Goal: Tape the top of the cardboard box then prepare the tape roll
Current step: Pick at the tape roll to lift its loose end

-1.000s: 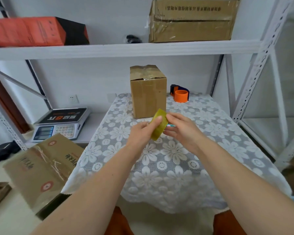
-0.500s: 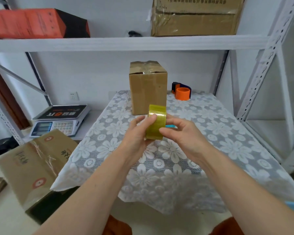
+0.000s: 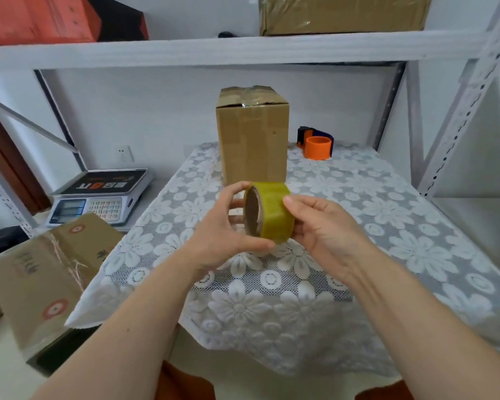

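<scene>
A yellowish tape roll (image 3: 274, 215) with a brown cardboard core is held above the table, its open side turned left. My left hand (image 3: 223, 229) grips it, fingers over the top and thumb under the bottom edge. My right hand (image 3: 321, 223) holds its right side, with a fingertip pressed on the outer tape surface. Behind them the cardboard box (image 3: 253, 134) stands upright on the table, with shiny tape across its closed top flaps.
An orange and dark tape dispenser (image 3: 316, 145) sits right of the box on the lace-covered table (image 3: 387, 215). A weighing scale (image 3: 98, 197) and a flat printed carton (image 3: 46, 272) lie at the left. Shelf uprights (image 3: 456, 111) stand at the right.
The roll has turned in my hands so that its hollow core now faces left. Both hands have shifted their hold around it. The view has moved closer to the table.
</scene>
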